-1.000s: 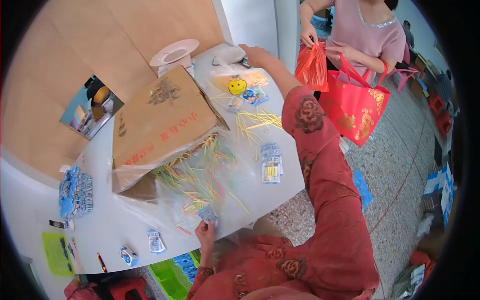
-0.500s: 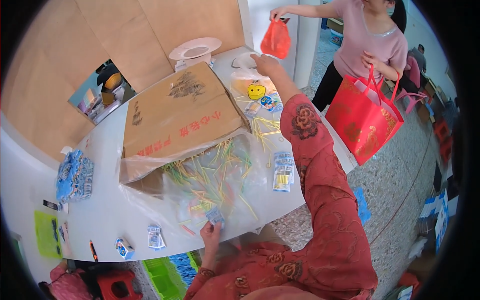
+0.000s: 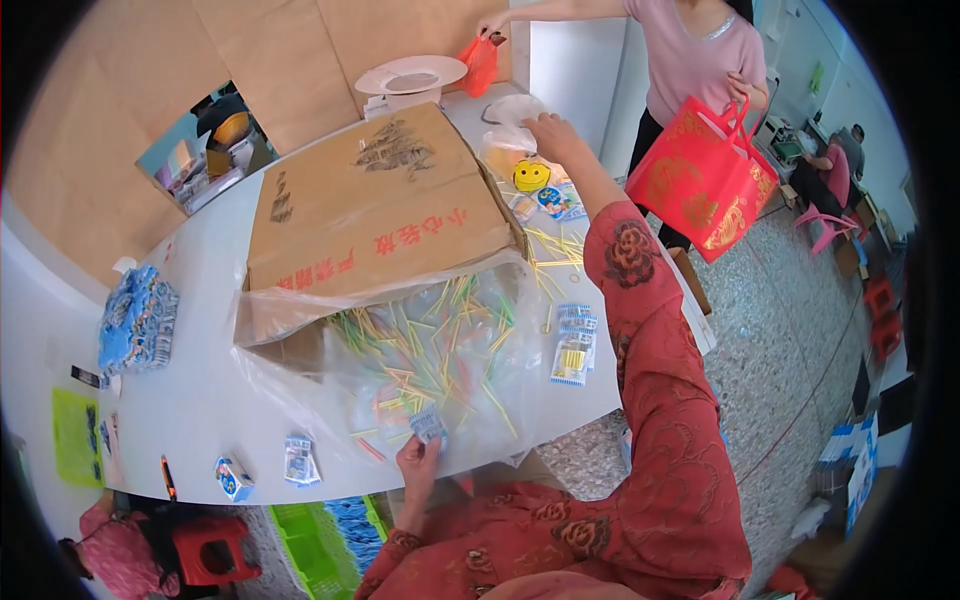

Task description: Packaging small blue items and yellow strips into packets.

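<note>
My left hand (image 3: 417,462) is at the near edge of the table, pinching a small blue-and-white packet (image 3: 428,424). The packet sits over the clear plastic liner (image 3: 505,375), which spills from a cardboard box (image 3: 365,215) lying on its side. Many thin yellow, green and pink sticks (image 3: 440,330) rest in the liner. My right arm is stretched to the far right of the table. There my right hand (image 3: 558,138) is closed at the top of a thin plastic bag (image 3: 505,145) with a yellow smiley face; its fingertips are partly hidden.
Packets (image 3: 573,345) and loose sticks (image 3: 560,245) lie right of the box. A blue packet stack (image 3: 140,320) stands at the left, a white hat (image 3: 410,75) behind. Across the corner, a co-worker (image 3: 690,70) holds a small red bag (image 3: 480,66) and a large red gift bag (image 3: 700,185).
The co-worker's small red bag has moved left, over the table's far corner by the hat. The large gift bag has also swung left. My hands keep nearly the same places.
</note>
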A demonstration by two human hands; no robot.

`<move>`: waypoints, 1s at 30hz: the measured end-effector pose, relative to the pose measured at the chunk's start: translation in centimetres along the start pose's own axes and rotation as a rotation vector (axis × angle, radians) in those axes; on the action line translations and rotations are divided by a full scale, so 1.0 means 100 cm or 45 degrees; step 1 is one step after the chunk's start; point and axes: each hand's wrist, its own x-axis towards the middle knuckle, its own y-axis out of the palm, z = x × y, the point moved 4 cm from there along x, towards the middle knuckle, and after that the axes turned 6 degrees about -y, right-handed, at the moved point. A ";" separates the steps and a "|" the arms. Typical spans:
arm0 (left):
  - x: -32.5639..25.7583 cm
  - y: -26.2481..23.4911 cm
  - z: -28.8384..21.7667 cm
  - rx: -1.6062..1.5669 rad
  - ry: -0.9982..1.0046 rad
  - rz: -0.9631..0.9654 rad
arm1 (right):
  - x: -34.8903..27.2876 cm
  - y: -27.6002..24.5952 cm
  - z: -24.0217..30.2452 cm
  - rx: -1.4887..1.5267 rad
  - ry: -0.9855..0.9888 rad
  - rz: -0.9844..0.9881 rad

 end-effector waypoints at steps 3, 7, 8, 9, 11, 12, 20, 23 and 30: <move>0.001 -0.001 -0.001 -0.030 -0.008 -0.003 | -0.007 -0.001 0.008 -0.063 -0.128 -0.136; -0.002 0.001 -0.006 -0.017 -0.046 -0.001 | -0.008 -0.002 0.011 -0.133 -0.184 -0.149; 0.000 0.002 -0.005 -0.017 -0.041 0.003 | -0.006 -0.005 0.008 -0.152 -0.183 -0.226; 0.000 0.002 -0.004 -0.016 -0.029 0.010 | -0.007 -0.007 0.010 -0.164 -0.186 -0.299; 0.001 0.002 -0.003 -0.012 -0.015 0.021 | -0.005 -0.010 0.012 -0.146 -0.192 -0.316; 0.000 0.002 -0.004 -0.015 -0.003 0.011 | -0.005 -0.013 0.016 -0.126 -0.208 -0.332; 0.002 0.003 -0.004 -0.043 0.017 0.018 | -0.050 -0.003 0.009 -0.090 -0.276 -0.337; 0.000 0.002 -0.003 -0.044 0.027 0.024 | -0.086 -0.003 0.013 -0.008 -0.310 -0.371; -0.007 -0.002 0.000 0.058 0.026 -0.013 | -0.191 0.013 0.023 0.410 -0.196 -0.342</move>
